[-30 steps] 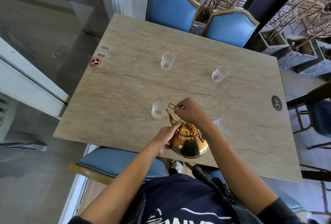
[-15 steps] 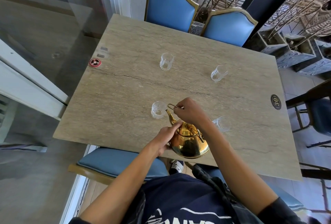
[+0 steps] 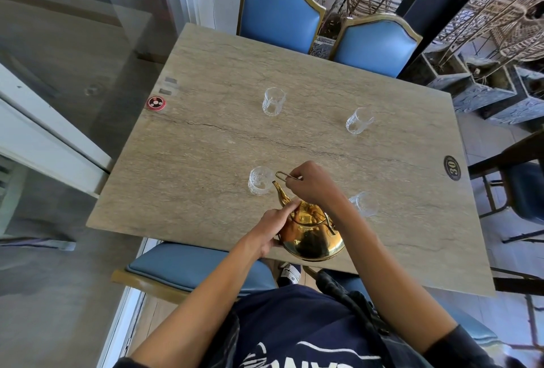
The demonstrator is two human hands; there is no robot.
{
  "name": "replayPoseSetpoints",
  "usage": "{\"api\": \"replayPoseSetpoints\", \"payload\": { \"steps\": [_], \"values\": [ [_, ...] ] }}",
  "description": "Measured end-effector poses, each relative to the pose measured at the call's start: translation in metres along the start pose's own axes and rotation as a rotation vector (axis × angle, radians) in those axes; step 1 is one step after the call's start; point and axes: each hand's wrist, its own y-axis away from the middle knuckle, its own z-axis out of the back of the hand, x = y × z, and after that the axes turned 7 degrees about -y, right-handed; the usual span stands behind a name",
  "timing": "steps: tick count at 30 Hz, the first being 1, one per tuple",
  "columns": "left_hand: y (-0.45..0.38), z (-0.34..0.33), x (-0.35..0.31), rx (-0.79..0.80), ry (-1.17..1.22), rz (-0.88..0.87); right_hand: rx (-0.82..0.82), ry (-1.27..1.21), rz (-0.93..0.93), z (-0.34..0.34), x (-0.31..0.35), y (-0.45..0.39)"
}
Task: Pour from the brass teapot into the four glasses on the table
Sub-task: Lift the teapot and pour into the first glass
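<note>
A shiny brass teapot point(image 3: 312, 235) hangs tilted over the near edge of the stone table point(image 3: 206, 161), its spout right beside the near-left glass point(image 3: 259, 180). My right hand point(image 3: 315, 182) is closed on the teapot's wire handle. My left hand point(image 3: 272, 227) presses against the teapot's side and lid with its fingers. A second near glass point(image 3: 365, 204) stands to the right, partly behind my right forearm. Two more clear glasses stand farther back, the far-left glass point(image 3: 273, 101) and the far-right glass point(image 3: 358, 120).
Two blue chairs point(image 3: 279, 14) point(image 3: 375, 43) stand at the table's far side, and a blue seat point(image 3: 188, 267) is at the near left. A red round disc point(image 3: 156, 102) and a black number badge point(image 3: 452, 168) lie on the tabletop. A dark chair point(image 3: 518, 191) stands at the right.
</note>
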Motion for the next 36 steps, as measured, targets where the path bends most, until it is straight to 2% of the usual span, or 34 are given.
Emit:
{"api": "replayPoseSetpoints", "payload": {
  "steps": [30,36],
  "values": [
    [0.003,0.014,0.004,-0.061,-0.044,0.013,-0.035,0.049,0.032,-0.007,0.006,0.012],
    [0.002,0.025,0.001,-0.114,-0.091,0.004,-0.053,-0.076,0.010,-0.015,-0.002,0.021]
  ]
}}
